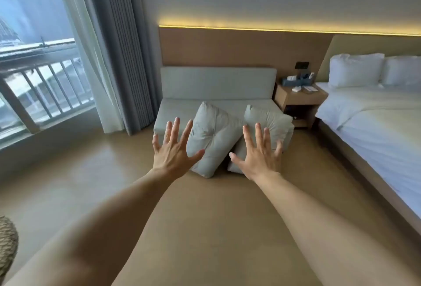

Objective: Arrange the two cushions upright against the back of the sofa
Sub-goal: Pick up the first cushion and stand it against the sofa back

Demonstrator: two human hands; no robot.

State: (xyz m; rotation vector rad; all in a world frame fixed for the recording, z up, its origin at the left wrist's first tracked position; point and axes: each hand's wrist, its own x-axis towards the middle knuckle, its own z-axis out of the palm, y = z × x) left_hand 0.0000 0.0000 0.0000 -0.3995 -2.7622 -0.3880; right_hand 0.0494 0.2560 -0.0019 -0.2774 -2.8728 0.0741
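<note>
Two bare forearms reach forward over a tan, smooth floor (200, 228). The left hand (173, 151) is held out flat with its back to the camera, all five fingers spread wide, gripping nothing. The right hand (258, 157) mirrors it: palm away, fingers fanned, empty. Both hands hang in the air in front of the cushions, and contact with them cannot be made out.

Just beyond the hands, a pale grey-green square fabric cushion with a tufted centre (213, 136) lies tilted, one corner hanging over the front edge of the seat and another pointing toward the backrest. Beside it on the right, a second pale grey-green fabric cushion (268, 121) lies slumped at the seat's front right corner, touching the first. Neither stands against the back.

They rest on a low, armless pale grey upholstered sofa (175, 108), whose straight rectangular backrest (217, 83) stands bare against a brown wooden wall panel (239, 46) topped by a strip of warm yellow light.

To the right of the sofa is a small wooden bedside table (287, 98) carrying small items, and further right a bed with white linen and white pillows (376, 112). On the left, grey pleated curtains (123, 57) and a sheer white one frame a window with a balcony railing.
</note>
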